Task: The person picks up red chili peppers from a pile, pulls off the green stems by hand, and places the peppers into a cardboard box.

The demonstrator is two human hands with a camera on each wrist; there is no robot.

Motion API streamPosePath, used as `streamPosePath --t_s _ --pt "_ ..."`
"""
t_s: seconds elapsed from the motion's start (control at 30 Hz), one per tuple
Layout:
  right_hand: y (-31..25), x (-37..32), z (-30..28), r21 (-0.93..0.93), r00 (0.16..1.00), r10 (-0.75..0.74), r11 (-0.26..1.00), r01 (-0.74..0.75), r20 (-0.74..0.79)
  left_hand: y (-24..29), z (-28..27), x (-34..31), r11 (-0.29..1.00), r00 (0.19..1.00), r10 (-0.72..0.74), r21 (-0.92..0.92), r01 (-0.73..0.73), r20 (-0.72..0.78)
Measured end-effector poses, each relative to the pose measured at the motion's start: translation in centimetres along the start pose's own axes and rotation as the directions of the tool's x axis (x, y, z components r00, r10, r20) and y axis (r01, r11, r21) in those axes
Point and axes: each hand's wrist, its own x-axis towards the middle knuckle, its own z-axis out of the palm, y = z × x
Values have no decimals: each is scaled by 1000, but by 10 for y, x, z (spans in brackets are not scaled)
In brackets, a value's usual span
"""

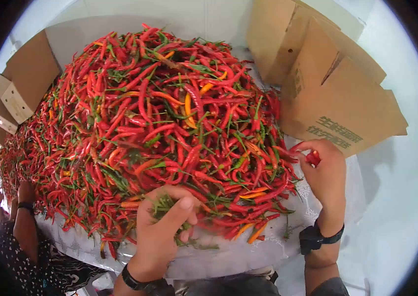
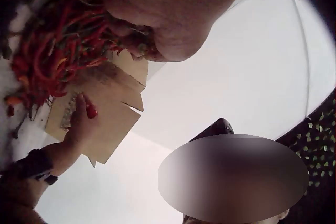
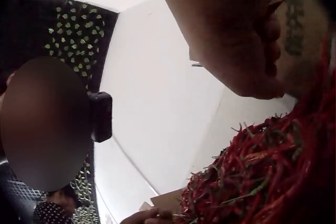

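Observation:
A large heap of red chili peppers (image 1: 145, 113) with green stems and a few orange ones covers the table. At the heap's front edge, my left hand (image 1: 162, 229) curls round a bunch of green stems (image 1: 162, 204). My right hand (image 1: 325, 172), at the heap's right edge beside a cardboard box, has its fingers curled round red chili (image 1: 313, 158); thumb and forefinger meet at a pepper's end. In the left wrist view, red shows in the right hand (image 2: 81, 127). The right wrist view shows the right hand (image 3: 236, 40) from behind, with its grip partly hidden.
Open cardboard boxes (image 1: 337, 93) with green print stand at the right, and more boxes (image 1: 26, 79) line the left side. Another person's arm (image 1: 25, 232) reaches to the heap at the left. A plastic-covered table edge (image 1: 219, 261) runs along the front.

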Motion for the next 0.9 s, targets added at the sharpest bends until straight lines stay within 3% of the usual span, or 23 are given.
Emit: streamPosePath --t_s 0.1,0.13,0.23,0.33,0.47,0.57,0.67,0.77,0.87,0.9 --pt "-14 -4 -7 111 993 -18 994 4 118 0 2 1 1000 999 -19 13 18 31" --pt "-10 -5 -4 157 985 -138 980 121 100 -1 -2 1 1000 998 -18 2 18 56" --pt "-25 -10 -4 329 863 -313 926 185 396 -3 -7 2 1000 995 -21 -15 23 101" --pt "-36 -24 17 358 756 -474 872 334 450 0 -3 2 999 992 -49 -10 51 112" --pt "-51 -39 32 137 718 -399 908 396 570 -5 -3 4 998 990 -57 1 57 125" --pt "-46 -33 24 233 780 -380 925 302 497 -4 -7 3 997 991 -76 -5 78 113" --pt "-40 -27 23 360 904 -334 905 229 266 -3 -8 4 998 991 -67 -7 68 119" --pt "-41 -24 18 436 891 -338 881 186 303 -3 -3 2 995 991 -91 40 87 97" --pt "-50 -31 22 497 864 -387 846 193 323 -3 0 0 977 987 -103 198 77 125" --pt "-51 -31 23 511 854 -427 827 236 296 -7 -1 2 977 988 -54 214 23 143"
